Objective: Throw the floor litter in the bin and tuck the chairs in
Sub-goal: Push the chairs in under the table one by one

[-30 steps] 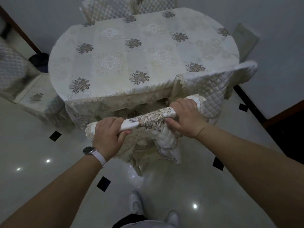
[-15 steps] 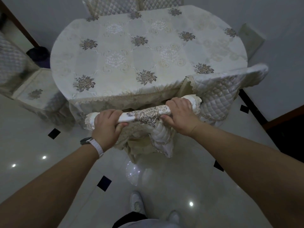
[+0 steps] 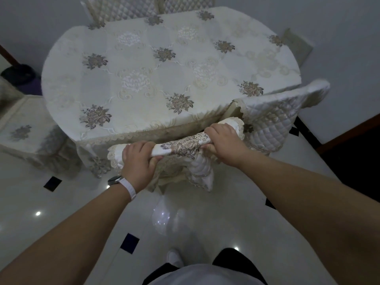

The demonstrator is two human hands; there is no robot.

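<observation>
One chair (image 3: 181, 144) stands close against the tabletop (image 3: 144, 83) edge. Its top rail is clamped by left grip (image 3: 137, 161) and right grip (image 3: 224, 140). Judgement: frame rigid, fairly heavy; quilted cover soft, may slip. Rail ends give the soundest hold.

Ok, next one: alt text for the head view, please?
Two hands grip the top rail of a cloth-covered chair set close against an oval table with a floral cream tablecloth, left hand near the rail's left end, right hand near its right end. Other covered chairs stand at the table's left, right and far sides on a tiled floor.
</observation>
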